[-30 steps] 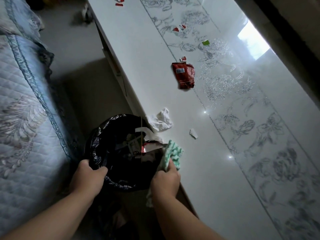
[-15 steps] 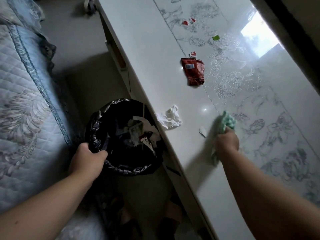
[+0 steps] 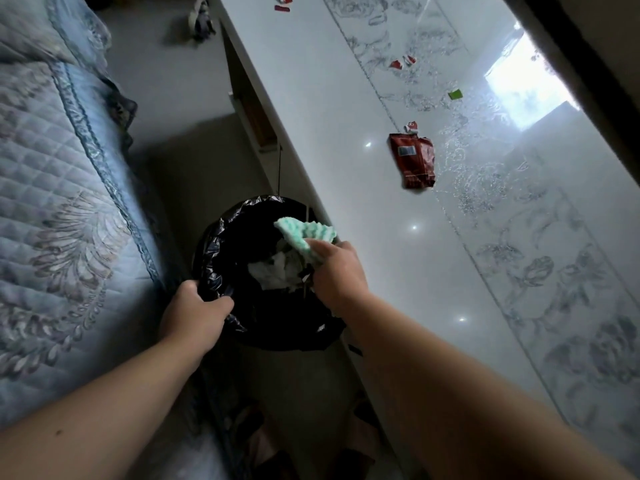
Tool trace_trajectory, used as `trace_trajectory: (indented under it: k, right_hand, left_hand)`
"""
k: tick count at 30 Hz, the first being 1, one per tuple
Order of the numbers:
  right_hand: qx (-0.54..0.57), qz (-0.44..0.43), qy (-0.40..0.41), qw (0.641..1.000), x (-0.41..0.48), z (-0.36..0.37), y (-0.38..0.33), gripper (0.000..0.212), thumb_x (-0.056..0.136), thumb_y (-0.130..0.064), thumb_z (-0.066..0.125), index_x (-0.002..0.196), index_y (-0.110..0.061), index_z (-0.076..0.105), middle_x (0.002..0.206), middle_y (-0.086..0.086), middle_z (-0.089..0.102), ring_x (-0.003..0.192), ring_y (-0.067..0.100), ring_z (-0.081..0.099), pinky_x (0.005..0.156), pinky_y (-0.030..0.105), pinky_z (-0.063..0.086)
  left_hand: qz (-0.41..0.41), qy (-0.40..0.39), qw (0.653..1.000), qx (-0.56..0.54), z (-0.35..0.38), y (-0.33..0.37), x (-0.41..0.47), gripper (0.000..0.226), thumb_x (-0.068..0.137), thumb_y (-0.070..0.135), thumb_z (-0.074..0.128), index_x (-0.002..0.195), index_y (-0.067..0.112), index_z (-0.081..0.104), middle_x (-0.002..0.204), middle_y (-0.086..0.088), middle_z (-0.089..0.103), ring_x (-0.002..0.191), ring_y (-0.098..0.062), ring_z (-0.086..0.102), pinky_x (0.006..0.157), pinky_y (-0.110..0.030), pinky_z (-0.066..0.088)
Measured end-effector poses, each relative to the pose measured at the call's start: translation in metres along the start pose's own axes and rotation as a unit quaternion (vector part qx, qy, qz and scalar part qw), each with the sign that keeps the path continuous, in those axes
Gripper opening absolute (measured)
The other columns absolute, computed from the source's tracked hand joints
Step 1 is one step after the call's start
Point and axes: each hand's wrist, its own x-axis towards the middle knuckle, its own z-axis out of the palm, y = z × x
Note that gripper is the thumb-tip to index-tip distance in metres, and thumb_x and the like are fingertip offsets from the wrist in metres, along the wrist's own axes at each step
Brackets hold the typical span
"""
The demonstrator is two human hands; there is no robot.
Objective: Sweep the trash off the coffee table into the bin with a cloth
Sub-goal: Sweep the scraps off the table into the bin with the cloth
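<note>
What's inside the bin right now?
Crumpled white paper lies inside the black-lined bin. The green cloth, pinched by the right hand, overhangs the opening and covers part of the contents; the rest of the inside is too dark to tell.

Glossy stone-look table top [image 3: 346,140] — crinkled shiny plastic bin liner [image 3: 211,244], nubby cloth [image 3: 304,233], quilted fabric cover [image 3: 52,188]
</note>
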Motion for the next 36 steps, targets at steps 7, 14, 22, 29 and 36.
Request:
trace_trajectory:
  k: [7,14,22,29,36]
  right_hand:
    - [0.048,0.107,0.219,0.969,-0.005,-0.059,0.03,0.068,0.071,0.008,0.041,0.125,-0.029,0.058,0.106,0.011,0.062,0.081,0.024,0.059,0.077,0.031,0.051]
    - [0.111,0.319,0.306,0.89,0.007,-0.102,0.086,0.043,0.076,0.001,0.046,0.112,-0.013,0.064,0.093,0.014,0.065,0.082,0.035,0.057,0.084,0.038,0.05]
    - [0.099,0.279,0.3,0.907,0.098,-0.139,0.062,0.047,0.078,0.0,0.046,0.119,-0.019,0.06,0.1,0.014,0.064,0.093,0.037,0.057,0.089,0.04,0.049]
    - [0.012,0.218,0.243,0.945,0.187,-0.196,0.022,0.039,0.075,-0.002,0.056,0.109,-0.017,0.066,0.093,0.013,0.066,0.087,0.033,0.06,0.076,0.032,0.046]
    - [0.0,0.137,0.147,0.98,0.236,-0.21,-0.015,0.07,0.078,0.008,0.044,0.132,-0.036,0.049,0.124,0.006,0.063,0.076,0.015,0.053,0.051,0.016,0.036]
  left_hand:
    - [-0.021,-0.029,0.999,-0.04,-0.023,0.019,0.013,0.027,0.063,0.032,0.064,0.078,0.014,0.05,0.08,-0.019,0.068,0.076,-0.041,0.068,0.071,-0.045,0.056]
    - [-0.045,-0.007,0.994,-0.099,-0.036,0.042,0.041,0.033,0.059,0.032,0.063,0.086,0.016,0.055,0.094,-0.019,0.067,0.088,-0.041,0.067,0.082,-0.055,0.057]
    - [-0.071,0.031,0.992,-0.097,-0.039,0.076,0.079,0.03,0.058,0.034,0.06,0.08,0.017,0.048,0.086,-0.015,0.062,0.083,-0.04,0.064,0.08,-0.057,0.057]
    - [-0.112,0.078,0.986,-0.092,-0.033,0.102,0.115,0.039,0.057,0.031,0.059,0.091,0.011,0.053,0.077,-0.015,0.059,0.074,-0.034,0.062,0.079,-0.057,0.055]
    - [-0.133,0.089,0.984,-0.074,-0.036,0.106,0.121,0.035,0.056,0.033,0.057,0.084,0.013,0.052,0.08,-0.02,0.064,0.065,-0.03,0.062,0.069,-0.049,0.057]
